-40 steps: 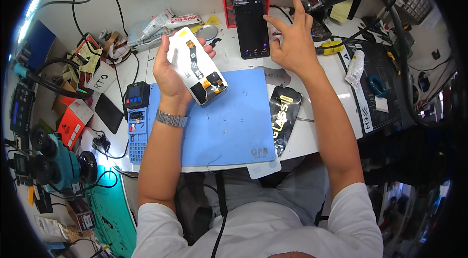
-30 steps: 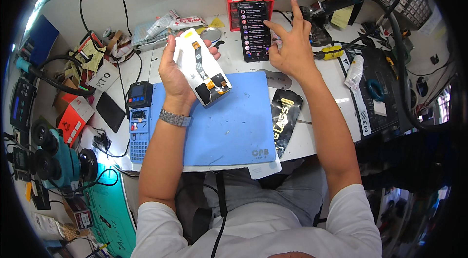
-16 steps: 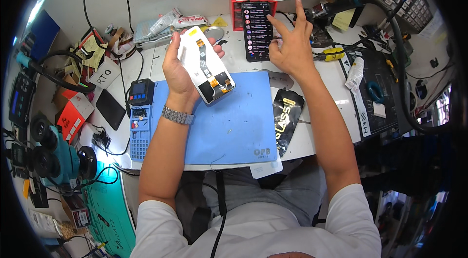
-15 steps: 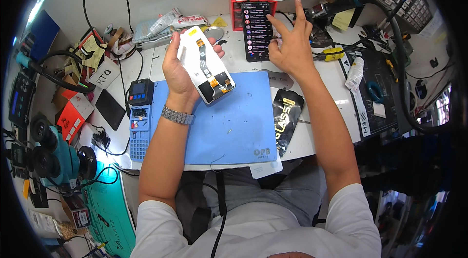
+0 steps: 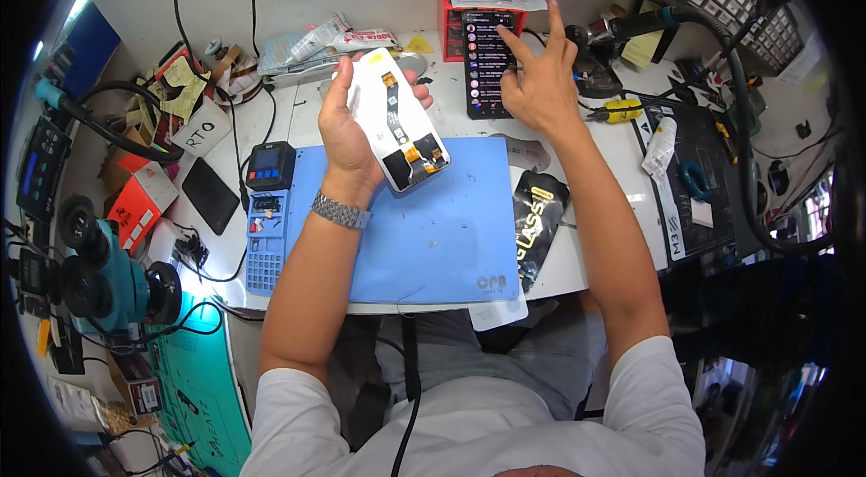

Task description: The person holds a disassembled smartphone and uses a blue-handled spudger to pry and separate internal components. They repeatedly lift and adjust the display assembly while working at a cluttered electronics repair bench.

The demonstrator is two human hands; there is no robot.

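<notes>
Person at a white worktop (image 5: 577,274), seen from above through a round fisheye view. The left hand (image 5: 347,136) holds a flat white panel (image 5: 412,121), about as large as a phone, above the upper part of a blue mat (image 5: 433,252). Its fingers are clamped on the panel's long edges, the thumb at the left and fingertips showing at the right. A dark ribbon cable (image 5: 394,105) with orange ends runs down the panel toward black patches at its lower end. A metal watch (image 5: 341,210) circles the left wrist.

The right hand (image 5: 541,89) is at a black phone (image 5: 485,80), which stands propped against a small red drawer box (image 5: 454,46) beyond the mat. Its fingers are spread apart: one points upward, another reaches over the upper right of the screen. Whether that fingertip touches the glass, I cannot tell. The lit screen shows a list with small round icons.

Just beside the mat, at the right, lies a black packet (image 5: 539,224) with gold lettering; a blue instrument (image 5: 271,166) sits at the mat's left.
</notes>
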